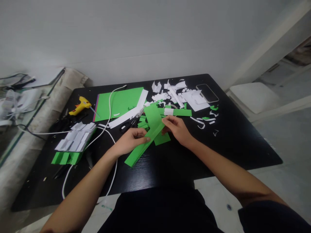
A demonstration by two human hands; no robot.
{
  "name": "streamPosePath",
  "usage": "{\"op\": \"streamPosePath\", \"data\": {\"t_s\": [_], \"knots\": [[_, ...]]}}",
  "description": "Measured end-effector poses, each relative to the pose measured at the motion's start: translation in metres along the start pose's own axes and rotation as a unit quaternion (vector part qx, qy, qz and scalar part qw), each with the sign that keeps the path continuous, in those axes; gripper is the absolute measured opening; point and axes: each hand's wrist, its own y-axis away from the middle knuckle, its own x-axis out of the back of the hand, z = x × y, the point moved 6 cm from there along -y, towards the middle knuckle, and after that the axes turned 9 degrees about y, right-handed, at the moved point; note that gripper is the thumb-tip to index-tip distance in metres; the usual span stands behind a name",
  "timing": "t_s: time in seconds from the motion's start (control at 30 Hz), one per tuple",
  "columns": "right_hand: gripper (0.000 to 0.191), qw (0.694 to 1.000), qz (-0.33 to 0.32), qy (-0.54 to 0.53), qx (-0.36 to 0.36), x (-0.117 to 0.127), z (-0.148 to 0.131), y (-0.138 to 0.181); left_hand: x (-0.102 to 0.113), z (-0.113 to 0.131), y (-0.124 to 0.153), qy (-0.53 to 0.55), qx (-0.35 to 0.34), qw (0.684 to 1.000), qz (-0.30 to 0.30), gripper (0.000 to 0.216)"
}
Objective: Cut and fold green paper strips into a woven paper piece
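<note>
Between my hands a folded green paper strip (142,149) slants over the black table, its near end toward me. My left hand (133,139) grips its middle, thumb on top. At its upper right edge my right hand (177,127) pinches it between thumb and fingers. Another green paper piece (152,113) rises behind the strip; whether the two are joined I cannot tell. Under them lie a green paper square (162,139) and a green strip with a white band (178,112). Dark-handled scissors (130,124) rest just beyond my left hand.
A yellow glue gun (81,105) lies at the left, near green sheets (120,100). White and green folded paper pieces (76,137) sit nearer me. White cords (109,108) loop across the black table (230,142). Paper scraps (173,94) and a phone-shaped frame (207,94) lie at the back right.
</note>
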Motion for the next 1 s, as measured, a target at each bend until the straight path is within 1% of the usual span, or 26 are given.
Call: {"op": "streamPosePath", "data": {"t_s": [0.13, 0.2, 0.33, 0.4, 0.67, 1.0], "knots": [[0.046, 0.994, -0.084, 0.009, -0.066, -0.014, 0.006, 0.005, -0.002, 0.002, 0.001, 0.006, -0.007, 1.000, 0.003, 0.022], [0.045, 0.991, -0.108, 0.011, -0.081, -0.019, 0.009, 0.007, -0.005, 0.000, 0.001, 0.029, 0.002, 1.000, -0.002, 0.022], [0.045, 0.990, -0.107, -0.013, -0.088, -0.023, 0.012, 0.008, -0.013, -0.012, -0.001, 0.096, 0.040, 0.995, -0.010, 0.030], [0.047, 0.990, -0.106, -0.021, -0.093, -0.023, 0.014, 0.008, -0.016, -0.016, -0.002, 0.113, 0.044, 0.993, -0.006, 0.031], [0.047, 0.986, -0.123, -0.029, -0.108, -0.024, 0.016, 0.008, -0.013, -0.021, -0.002, 0.096, 0.052, 0.994, 0.024, 0.029], [0.047, 0.983, -0.138, -0.025, -0.119, -0.025, 0.021, 0.007, -0.013, -0.019, -0.002, 0.073, 0.051, 0.996, 0.027, 0.027]]}}
